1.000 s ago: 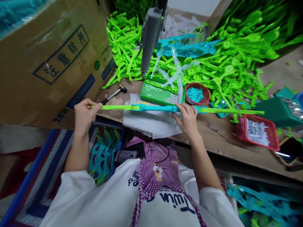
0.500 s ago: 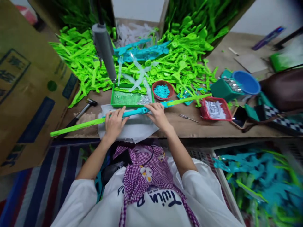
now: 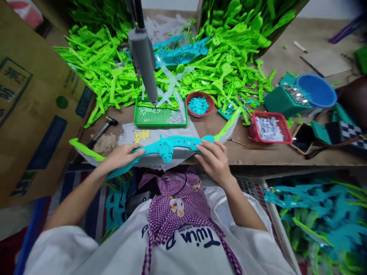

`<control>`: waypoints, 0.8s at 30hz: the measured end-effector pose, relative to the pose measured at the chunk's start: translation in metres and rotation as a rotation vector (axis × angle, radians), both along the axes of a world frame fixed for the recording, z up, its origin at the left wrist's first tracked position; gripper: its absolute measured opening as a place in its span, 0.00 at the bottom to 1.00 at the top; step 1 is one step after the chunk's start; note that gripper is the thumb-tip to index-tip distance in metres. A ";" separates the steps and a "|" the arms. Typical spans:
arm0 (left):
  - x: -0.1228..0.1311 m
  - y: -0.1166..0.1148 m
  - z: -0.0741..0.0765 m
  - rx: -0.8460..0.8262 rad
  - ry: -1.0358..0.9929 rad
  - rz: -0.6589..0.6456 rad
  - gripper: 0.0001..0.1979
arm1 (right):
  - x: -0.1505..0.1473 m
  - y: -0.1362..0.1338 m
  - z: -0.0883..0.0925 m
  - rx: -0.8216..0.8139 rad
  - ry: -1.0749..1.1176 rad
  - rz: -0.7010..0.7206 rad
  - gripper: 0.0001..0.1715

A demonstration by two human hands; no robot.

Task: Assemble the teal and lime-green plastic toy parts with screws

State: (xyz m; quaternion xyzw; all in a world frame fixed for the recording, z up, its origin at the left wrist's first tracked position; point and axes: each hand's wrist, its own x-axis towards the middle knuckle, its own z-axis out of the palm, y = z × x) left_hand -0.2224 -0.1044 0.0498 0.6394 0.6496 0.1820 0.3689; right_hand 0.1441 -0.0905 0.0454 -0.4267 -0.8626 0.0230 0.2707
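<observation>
A turquoise plastic toy bow point(image 3: 164, 148) with bright green end limbs spans the front of the table, its broad side showing. My left hand point(image 3: 122, 156) is closed round the bow's left part, thumb lying along the turquoise body. On the right part, my right hand point(image 3: 213, 157) grips the bow close to where the green limb begins. Beneath it lies a pale cloth point(image 3: 179, 130) with a yellow cartoon figure. Just behind the cloth is a green tray point(image 3: 137, 116) of small metal pieces, and the tip of a hanging grey electric screwdriver point(image 3: 143, 63) is over this tray.
Green plastic parts point(image 3: 120, 78) are heaped at the back. A red-brown bowl point(image 3: 212, 102) holds turquoise pieces; a red basket point(image 3: 288, 128) holds white ones. A hammer point(image 3: 101, 131) lies left beside a tall carton point(image 3: 37, 114). A crate point(image 3: 276, 225) of turquoise and green parts stands lower right.
The toy bow has turned from edge-on to broad side up and come nearer my body. My hands have moved farther apart along it, still gripping. The view has shifted slightly.
</observation>
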 end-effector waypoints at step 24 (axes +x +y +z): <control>-0.036 -0.045 0.063 0.649 0.532 -0.028 0.11 | 0.024 0.075 0.023 0.159 -0.003 0.144 0.13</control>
